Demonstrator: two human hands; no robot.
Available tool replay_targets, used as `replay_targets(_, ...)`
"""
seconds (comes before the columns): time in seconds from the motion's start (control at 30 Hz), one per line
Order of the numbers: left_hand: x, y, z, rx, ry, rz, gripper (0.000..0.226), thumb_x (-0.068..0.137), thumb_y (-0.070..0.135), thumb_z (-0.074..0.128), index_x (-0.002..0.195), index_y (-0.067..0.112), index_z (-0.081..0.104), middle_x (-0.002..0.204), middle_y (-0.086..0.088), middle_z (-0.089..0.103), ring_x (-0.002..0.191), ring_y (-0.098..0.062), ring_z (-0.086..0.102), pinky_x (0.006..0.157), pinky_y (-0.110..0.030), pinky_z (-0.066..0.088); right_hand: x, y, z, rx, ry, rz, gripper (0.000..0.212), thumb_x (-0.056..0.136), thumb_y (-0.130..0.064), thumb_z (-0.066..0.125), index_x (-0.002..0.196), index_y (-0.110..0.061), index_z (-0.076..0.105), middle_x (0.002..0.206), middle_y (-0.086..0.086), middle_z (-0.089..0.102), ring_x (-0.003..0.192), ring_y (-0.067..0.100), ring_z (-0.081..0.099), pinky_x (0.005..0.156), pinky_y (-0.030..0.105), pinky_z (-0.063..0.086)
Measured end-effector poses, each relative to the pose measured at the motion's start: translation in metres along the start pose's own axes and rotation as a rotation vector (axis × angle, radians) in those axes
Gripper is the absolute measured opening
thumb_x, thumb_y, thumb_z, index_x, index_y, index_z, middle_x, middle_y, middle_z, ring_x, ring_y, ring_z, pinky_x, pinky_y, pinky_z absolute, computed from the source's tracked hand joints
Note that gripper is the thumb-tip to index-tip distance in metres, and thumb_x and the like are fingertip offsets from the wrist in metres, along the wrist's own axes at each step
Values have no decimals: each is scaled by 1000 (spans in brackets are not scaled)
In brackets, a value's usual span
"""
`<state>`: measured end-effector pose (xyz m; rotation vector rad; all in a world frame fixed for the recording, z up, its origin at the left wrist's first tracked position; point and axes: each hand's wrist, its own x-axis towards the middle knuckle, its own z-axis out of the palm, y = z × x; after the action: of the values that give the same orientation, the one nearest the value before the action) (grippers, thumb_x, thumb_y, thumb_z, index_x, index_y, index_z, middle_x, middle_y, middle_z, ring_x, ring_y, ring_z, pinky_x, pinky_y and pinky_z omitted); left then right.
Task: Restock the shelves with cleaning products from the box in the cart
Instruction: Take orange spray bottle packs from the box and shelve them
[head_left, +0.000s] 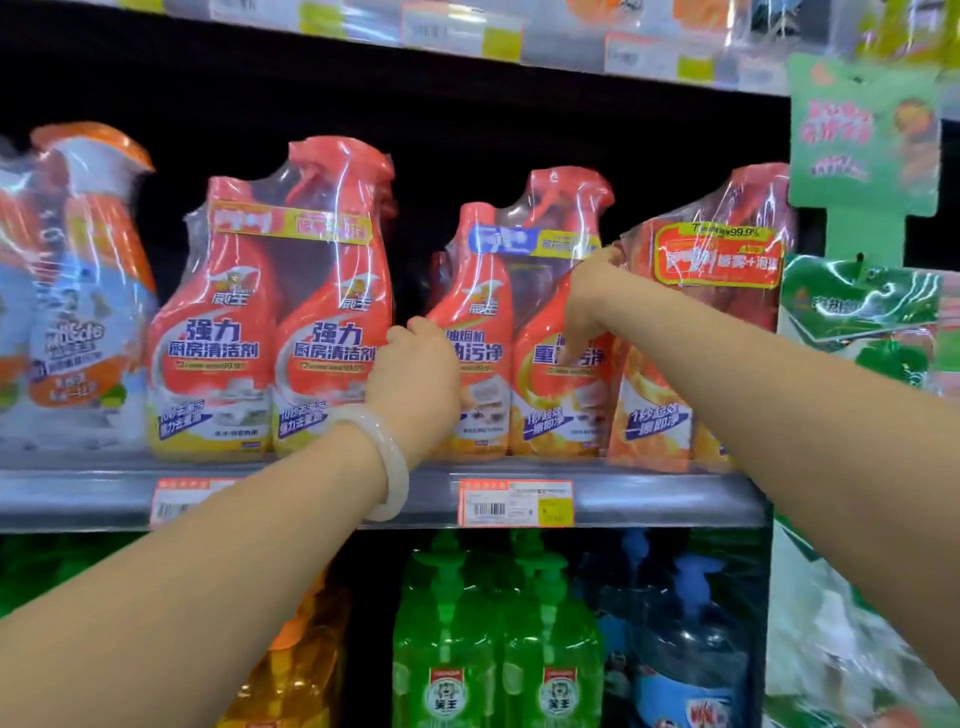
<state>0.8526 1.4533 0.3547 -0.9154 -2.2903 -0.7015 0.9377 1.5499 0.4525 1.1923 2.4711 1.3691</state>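
A shrink-wrapped twin pack of red and orange spray cleaner bottles (524, 291) stands on the grey middle shelf (649, 493). My left hand (415, 379), with a pale bangle on the wrist, grips the pack's left side low down. My right hand (589, 306) holds the pack's right side higher up, fingers curled into the plastic wrap. A similar twin pack (270, 322) stands just to its left, and another wrapped pack (696, 322) stands to its right. The box and the cart are out of view.
A blue and orange spray pack (78, 291) sits at the shelf's far left. Green (493, 649), yellow (296, 670) and blue (685, 660) pump bottles fill the shelf below. A green hanging sign (862, 135) and green packets (857, 322) hang at the right. Price tags (517, 501) line the shelf edge.
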Motion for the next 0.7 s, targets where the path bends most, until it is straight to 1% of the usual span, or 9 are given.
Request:
replay_targets(0.1,5,1,12,140,24,26,83,80,27,74,134,-9,23,128,-23,39,114,-33,47,91,-34,44,9,-10,9,-76,0,-19,83,86,-71,33,148,-15,29,151,13,32,136,38,35,111,61,22)
replay_targets(0.23,11,0,27,170,29,-7,104,75,31,79,141,-12,11,135,-27,34,117,-34,49,90,-32,47,23,-17,14,-67,68,4,86,84,-74,32,145,-13,34,143,16,43,127,39,47,110,61,24)
replay_targets(0.3,19,-1,35,162,23,-24,107,78,29,76,143,-13,1,143,-31,26,124,-34,47,92,-33,47,34,-23,21,38,102,59,89,86,-71,38,146,-6,29,142,25,40,123,42,50,110,57,28)
replay_targets(0.4,31,-4,46,148,-12,-64,110,78,27,76,144,-13,-2,149,-29,18,130,-35,40,97,-36,44,43,-30,26,257,179,148,79,94,-44,48,146,6,17,142,45,20,121,50,47,107,45,38)
replay_targets(0.47,37,-6,50,152,-38,-80,111,77,29,76,144,-14,-2,150,-28,17,132,-36,37,101,-36,41,39,-32,27,342,191,184,85,93,-45,51,147,8,12,142,45,17,125,50,42,103,42,41)
replay_targets(0.5,40,-6,53,156,-41,-87,111,78,31,75,144,-14,-1,150,-28,17,132,-36,37,101,-36,41,35,-32,27,381,183,181,90,90,-50,55,146,8,15,140,41,25,126,48,41,99,41,43)
replay_targets(0.57,41,-7,56,186,-33,-68,110,79,35,73,144,-14,-1,150,-28,17,131,-37,37,101,-35,41,31,-31,28,408,227,148,72,87,-53,57,132,1,42,105,21,49,113,35,51,90,37,45)
replay_targets(0.63,40,-6,54,186,-48,-79,108,81,34,72,144,-14,-1,151,-28,15,133,-36,35,100,-35,43,29,-33,28,418,238,136,49,88,-52,56,103,-5,50,74,9,39,96,27,53,90,36,46)
replay_targets(0.7,38,-5,51,223,-58,-54,100,86,35,65,144,-14,0,151,-31,12,135,-38,31,101,-36,42,27,-37,28,399,235,134,41,89,-49,56,99,-10,52,70,9,38,93,27,54,92,37,46)
